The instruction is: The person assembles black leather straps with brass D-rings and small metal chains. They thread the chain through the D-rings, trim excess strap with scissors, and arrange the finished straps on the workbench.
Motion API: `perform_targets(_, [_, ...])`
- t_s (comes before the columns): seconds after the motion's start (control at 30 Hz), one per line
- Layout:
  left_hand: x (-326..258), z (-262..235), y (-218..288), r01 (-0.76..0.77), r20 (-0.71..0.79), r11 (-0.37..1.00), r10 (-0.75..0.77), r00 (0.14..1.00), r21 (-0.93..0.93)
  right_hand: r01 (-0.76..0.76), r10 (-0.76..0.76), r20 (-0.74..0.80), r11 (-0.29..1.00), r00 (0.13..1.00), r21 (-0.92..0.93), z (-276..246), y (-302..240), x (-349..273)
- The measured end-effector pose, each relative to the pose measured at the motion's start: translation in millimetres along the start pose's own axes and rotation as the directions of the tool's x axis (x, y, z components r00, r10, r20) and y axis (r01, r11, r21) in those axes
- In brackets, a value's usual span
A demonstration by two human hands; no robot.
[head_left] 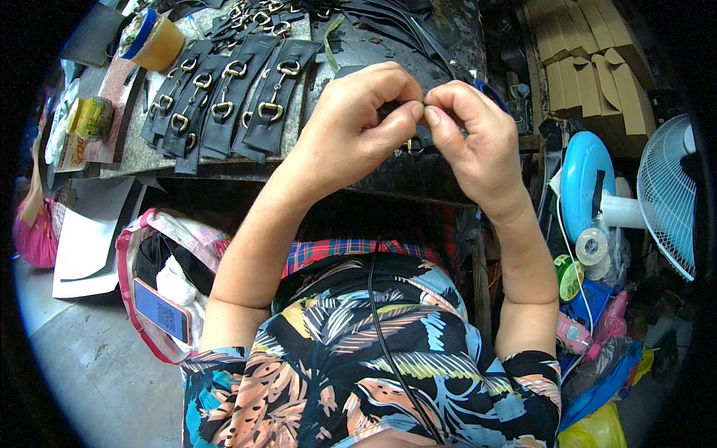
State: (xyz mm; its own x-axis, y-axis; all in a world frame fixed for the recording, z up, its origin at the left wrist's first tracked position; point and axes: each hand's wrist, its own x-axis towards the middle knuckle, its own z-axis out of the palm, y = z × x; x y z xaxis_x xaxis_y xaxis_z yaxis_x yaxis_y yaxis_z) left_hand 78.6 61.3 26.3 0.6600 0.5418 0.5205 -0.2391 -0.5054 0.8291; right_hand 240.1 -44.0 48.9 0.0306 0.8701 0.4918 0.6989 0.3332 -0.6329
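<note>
Over the near edge of the workbench, my left hand (pixel 357 125) and my right hand (pixel 478 138) meet, thumbs and forefingers pinched tip to tip. Whatever lies between the fingertips is too small or hidden to name. Just under them shows a gold-coloured metal piece (pixel 414 145), partly covered by my fingers. To the left of my hands, black leather straps (pixel 261 138) with gold-coloured horsebit buckles (pixel 270 112) lie side by side on a pale, speckled board (pixel 297 145). More such straps (pixel 258 16) are heaped behind them.
A tub of amber paste (pixel 164 46) and a yellow-wrapped roll (pixel 93 118) stand at the bench's left. Cardboard boxes (pixel 590 82) are stacked at far right, above a blue-and-white fan (pixel 586 179). A pink-rimmed bag (pixel 134 299) with a phone (pixel 160 310) sits at lower left.
</note>
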Motion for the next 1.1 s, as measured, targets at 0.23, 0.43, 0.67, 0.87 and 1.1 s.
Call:
perform_targets(0.23, [-4.4,-1.7,0.0,0.125,0.136,0.988,-0.113,0.984,-0.086,0.154,-0.161,0.176,0.987,0.971,0.051,-5.3,13.7,1.4])
perform_targets(0.43, [-6.1,3.4,-5.9,0.205,0.183,0.963,-0.172,0.968,-0.177,0.221,-0.218,0.244,0.975,0.945,0.015,-20.2,21.2,-5.0])
perform_targets(0.67, [-4.6,-3.8,-13.4,0.344,-0.016,0.814,-0.397,0.918,-0.469,-0.248,0.405,0.053,0.653,0.913,-0.716,-66.0,38.1,-9.1])
perform_targets(0.87, [-4.2,-2.5,-14.5,0.329,-0.046,0.755,-0.428,0.903,-0.567,-0.539,0.706,0.102,0.618,0.701,-0.572,-70.3,47.1,-8.6])
perform_targets(1.1, [-2.9,4.8,-8.0,0.397,-0.057,0.875,-0.427,0.902,-0.277,-0.528,0.485,0.221,0.702,0.846,0.479,-41.5,14.3,-1.8])
